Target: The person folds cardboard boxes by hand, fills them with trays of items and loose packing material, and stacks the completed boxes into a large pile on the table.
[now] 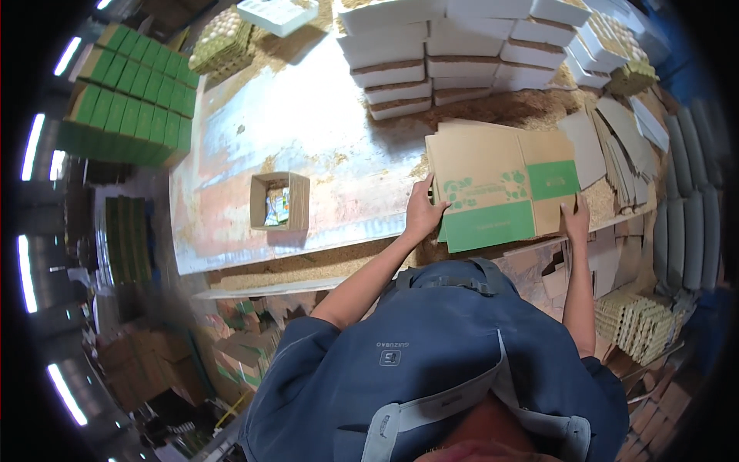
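Flattened cardboard cartons (485, 167), brown with green printed panels, lie in a loose stack at the front edge of the worktable. The left edge of this stack is in my left hand (424, 208), with the thumb on top and the fingers at the side. At the lower right edge, my right hand (575, 218) grips the cardboard with thumb and fingers. A small open cardboard box (300, 202) with colourful packets inside stands on the worktable (346, 213) to the left of my left hand.
White foam trays (398, 75) with brown filling are piled at the back. Egg trays (216, 46) stand at the back left, near stacked green cartons (135, 98). Cardboard sheets (620, 150) lie at the right. Stacked empty egg trays (638, 326) stand below the table's right end.
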The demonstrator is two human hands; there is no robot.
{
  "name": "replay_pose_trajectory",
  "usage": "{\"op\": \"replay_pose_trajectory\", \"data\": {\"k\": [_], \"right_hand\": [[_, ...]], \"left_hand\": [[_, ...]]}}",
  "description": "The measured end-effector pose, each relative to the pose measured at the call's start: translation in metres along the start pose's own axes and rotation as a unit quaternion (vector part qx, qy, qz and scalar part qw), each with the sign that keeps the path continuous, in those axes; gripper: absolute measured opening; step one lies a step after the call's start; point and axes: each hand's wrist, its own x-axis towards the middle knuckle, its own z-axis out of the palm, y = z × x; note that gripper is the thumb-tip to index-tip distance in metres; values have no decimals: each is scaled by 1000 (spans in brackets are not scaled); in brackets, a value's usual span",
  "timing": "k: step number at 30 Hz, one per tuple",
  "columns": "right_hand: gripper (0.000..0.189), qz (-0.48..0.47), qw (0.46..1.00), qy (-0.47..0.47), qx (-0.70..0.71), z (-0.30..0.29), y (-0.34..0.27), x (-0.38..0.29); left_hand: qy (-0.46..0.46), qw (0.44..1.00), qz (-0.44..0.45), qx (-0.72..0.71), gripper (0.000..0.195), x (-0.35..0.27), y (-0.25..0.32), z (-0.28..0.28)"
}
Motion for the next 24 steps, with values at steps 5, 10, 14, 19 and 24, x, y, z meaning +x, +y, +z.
{"op": "replay_pose_trajectory", "data": {"k": [5, 10, 14, 19, 24], "right_hand": [[59, 91, 982, -80, 147, 10, -31, 21], [55, 108, 992, -28, 63, 14, -57, 36], [54, 37, 996, -22, 83, 13, -32, 45], [46, 45, 883, 10, 467, -20, -15, 92], [42, -68, 804, -9, 590, -50, -26, 138]], "left_hand": [[-7, 999, -35, -37, 72, -6, -20, -10], [96, 991, -81, -55, 56, -8, -22, -4], [150, 978, -62, -130, 57, -22, 25, -10], [217, 884, -17, -413, 47, -40, 90, -38], [205, 903, 38, -376, 32, -56, 162, -66]]}}
